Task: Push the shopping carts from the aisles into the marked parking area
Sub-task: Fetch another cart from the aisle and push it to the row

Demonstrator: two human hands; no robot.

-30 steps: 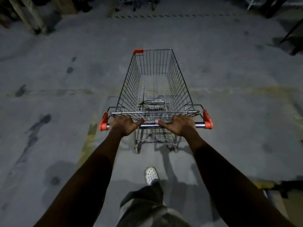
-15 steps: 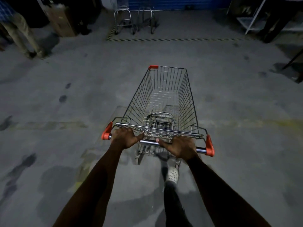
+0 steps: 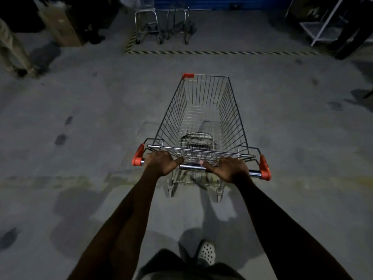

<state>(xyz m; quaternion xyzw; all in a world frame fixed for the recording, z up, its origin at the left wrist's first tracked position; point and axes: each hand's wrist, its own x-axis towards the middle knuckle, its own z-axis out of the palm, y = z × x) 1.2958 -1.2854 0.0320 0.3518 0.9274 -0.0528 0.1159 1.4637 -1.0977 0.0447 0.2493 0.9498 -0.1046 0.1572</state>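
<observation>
The left hand [image 3: 161,163] and the right hand [image 3: 227,169] each grip the handle bar [image 3: 191,167] of the empty wire shopping cart [image 3: 201,118], fingers curled over the bar either side of its middle, a hold that likely gives even thrust and steering control. The cart stands on the concrete floor [image 3: 90,158], nose aimed at the striped floor tape [image 3: 201,51] and well short of it; parked carts [image 3: 161,25] behind the tape's left end suggest the marked area lies there.
</observation>
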